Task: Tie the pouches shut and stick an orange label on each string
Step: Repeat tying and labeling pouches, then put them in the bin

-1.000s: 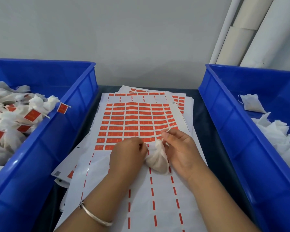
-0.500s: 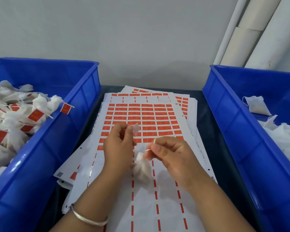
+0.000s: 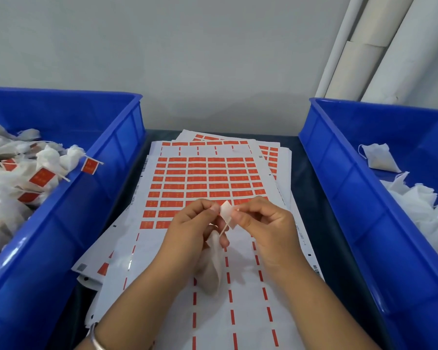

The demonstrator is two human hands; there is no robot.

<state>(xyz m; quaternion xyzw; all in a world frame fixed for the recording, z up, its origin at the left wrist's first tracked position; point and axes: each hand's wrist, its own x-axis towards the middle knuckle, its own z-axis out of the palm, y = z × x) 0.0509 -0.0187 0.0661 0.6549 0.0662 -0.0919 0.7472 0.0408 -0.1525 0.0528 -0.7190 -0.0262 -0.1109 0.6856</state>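
2 bare forearms, no sleeves in view. Left wrist carries 1 thin silver bangle (image 3: 96, 341); right wrist wears nothing visible.

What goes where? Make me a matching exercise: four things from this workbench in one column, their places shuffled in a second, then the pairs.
Things:
1. white fabric pouches with orange labels
2. untied white fabric pouches
3. white paper sheets of orange stickers
4. peeled label, pale side up

Places:
A. between the two bins
B. blue plastic bin on the right
C. pinched by left hand and right hand
D. blue plastic bin on the left

Pairs: 1-D, 2-B, 3-A, 4-C
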